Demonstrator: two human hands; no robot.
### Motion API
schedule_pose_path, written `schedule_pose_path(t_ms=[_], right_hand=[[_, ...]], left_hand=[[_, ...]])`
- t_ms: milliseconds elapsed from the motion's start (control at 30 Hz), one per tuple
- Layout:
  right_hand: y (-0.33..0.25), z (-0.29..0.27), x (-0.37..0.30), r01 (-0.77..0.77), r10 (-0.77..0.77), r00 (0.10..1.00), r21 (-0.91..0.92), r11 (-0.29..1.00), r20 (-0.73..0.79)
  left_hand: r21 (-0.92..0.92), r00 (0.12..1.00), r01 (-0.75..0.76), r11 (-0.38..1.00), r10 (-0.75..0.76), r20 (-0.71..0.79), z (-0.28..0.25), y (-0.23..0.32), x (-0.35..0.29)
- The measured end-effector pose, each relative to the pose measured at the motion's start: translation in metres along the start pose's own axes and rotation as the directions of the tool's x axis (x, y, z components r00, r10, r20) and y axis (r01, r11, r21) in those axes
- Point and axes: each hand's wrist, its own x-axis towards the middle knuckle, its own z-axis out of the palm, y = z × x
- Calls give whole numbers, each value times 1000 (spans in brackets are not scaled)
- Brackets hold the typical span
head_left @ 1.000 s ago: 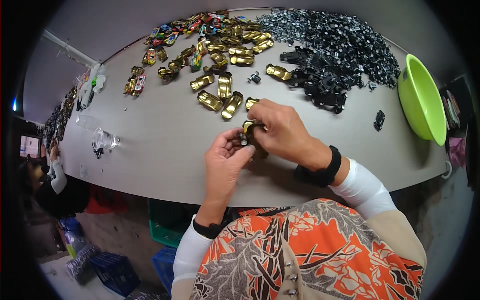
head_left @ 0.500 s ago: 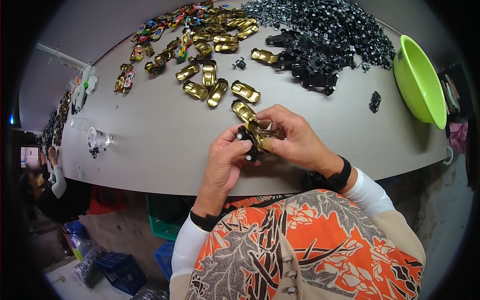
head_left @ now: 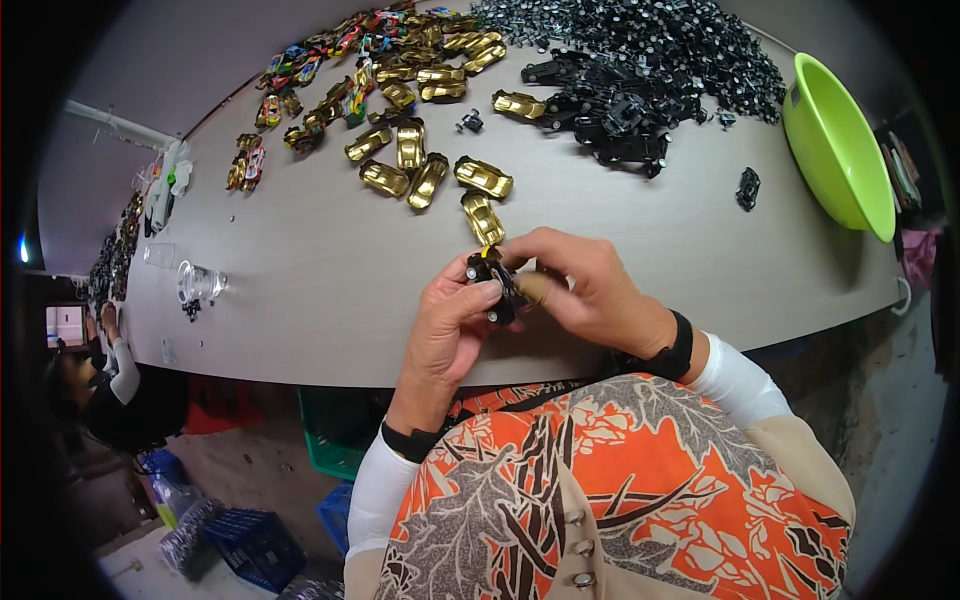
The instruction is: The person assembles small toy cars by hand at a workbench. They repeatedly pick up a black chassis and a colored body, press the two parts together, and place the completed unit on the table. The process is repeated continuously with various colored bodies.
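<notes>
My left hand point(head_left: 448, 315) is closed around a toy car point(head_left: 495, 285), its thumb pressed on the black wheeled base. Small pale wheel hubs show at the base's side, with a bit of gold or yellow at its far end. My right hand point(head_left: 595, 285) is curled at the car's right side, index finger and thumb against it; the thumb is slightly blurred. The fingers hide much of the car's body. Just beyond my fingertips lies a gold toy car point(head_left: 483, 218), and another gold car point(head_left: 484, 177) rests farther out.
Gold and multicoloured toy cars point(head_left: 410, 143) spread over the far left. Black car bases point(head_left: 610, 110) and small wheeled parts point(head_left: 690, 45) are heaped at far right. A green basin point(head_left: 838, 150) leans at right; a clear cup point(head_left: 200, 282) stands left. Another person point(head_left: 120, 370) sits far left.
The gold shell visible between my hands has gone from sight, and the black base shows more. My right thumb and fingers have shifted slightly. The view has moved a little.
</notes>
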Motion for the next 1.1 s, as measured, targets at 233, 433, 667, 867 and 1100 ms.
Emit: schedule_pose_path(t_ms=[233, 433, 667, 867, 1100], right_hand=[[-4, 1, -3, -125, 119, 992, 177, 976, 45], [9, -2, -2, -38, 40, 999, 96, 995, -21], [8, -4, -2, -187, 181, 981, 83, 979, 72], [-2, -10, 1, -310, 300, 940, 45, 950, 163], [-8, -4, 0, -190, 192, 981, 73, 979, -15]], left_hand=[[31, 988, -98, 995, 101, -116, -2, -7, 5], [-30, 995, -68, 997, 66, -76, 1, -3, 2], [5, 993, -111, 994, 111, -41, -2, -4, 3], [4, 997, -77, 997, 77, -22, -5, -4, 2], [24, 995, -101, 995, 101, -7, -2, -6, 3]])
